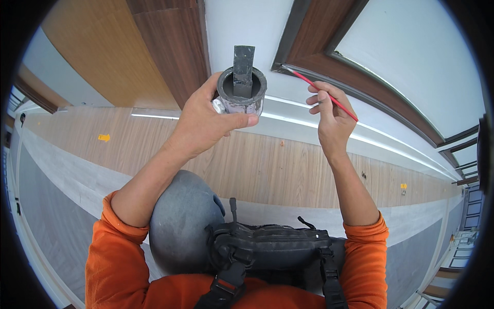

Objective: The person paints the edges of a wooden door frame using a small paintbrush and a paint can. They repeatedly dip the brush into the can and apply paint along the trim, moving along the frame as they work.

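Observation:
My left hand point(208, 118) grips a small cylindrical pot point(260, 90) smeared with dark grey paint, with a flat dark grey blade or strip point(243, 64) standing upright in it. Something white shows beside the pot under my fingers. My right hand point(332, 108) holds a thin red-handled paintbrush point(309, 80), its tip at or very near the lower left corner of a dark grey edging point(285, 46) around a brown wood frame point(303, 41) with a pale inner panel point(401, 62). I cannot tell whether the tip touches the edging.
Wood-toned wall panels point(103, 51) rise at the left, beside white wall point(242, 26). A white skirting point(391, 147) runs along a light plank floor point(257, 175) bearing small orange markers point(103, 138). My bent knee point(180, 216) and a black bag point(272, 242) are below me.

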{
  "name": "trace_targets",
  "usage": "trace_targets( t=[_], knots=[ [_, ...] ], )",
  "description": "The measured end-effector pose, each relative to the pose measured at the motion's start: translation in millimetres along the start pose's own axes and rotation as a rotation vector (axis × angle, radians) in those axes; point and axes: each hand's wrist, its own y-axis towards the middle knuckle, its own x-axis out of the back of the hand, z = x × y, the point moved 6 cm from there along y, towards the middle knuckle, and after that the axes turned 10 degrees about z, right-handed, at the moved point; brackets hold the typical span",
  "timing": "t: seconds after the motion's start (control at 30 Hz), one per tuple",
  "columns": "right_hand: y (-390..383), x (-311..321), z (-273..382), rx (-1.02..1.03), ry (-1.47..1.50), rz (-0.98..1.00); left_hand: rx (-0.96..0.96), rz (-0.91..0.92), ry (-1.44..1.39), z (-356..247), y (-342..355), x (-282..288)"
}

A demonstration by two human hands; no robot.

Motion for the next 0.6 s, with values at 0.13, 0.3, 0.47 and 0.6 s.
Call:
trace_targets(
  t=[0.13,0.3,0.47,0.6],
  knots=[
    [-1,3,-2,0.032,-0.01,0.026,0.004,-0.002,0.011,0,0,0],
    [-1,0,-2,-0.018,-0.044,0.006,0.005,0.0,-0.006,0,0,0],
    [-1,2,-9,-0.039,-0.083,-0.017,-0.016,-0.017,-0.024,-2,0,-1],
    [-3,3,-2,0.043,-0.158,0.021,-0.05,-0.028,0.001,-1,0,1]
  ],
)
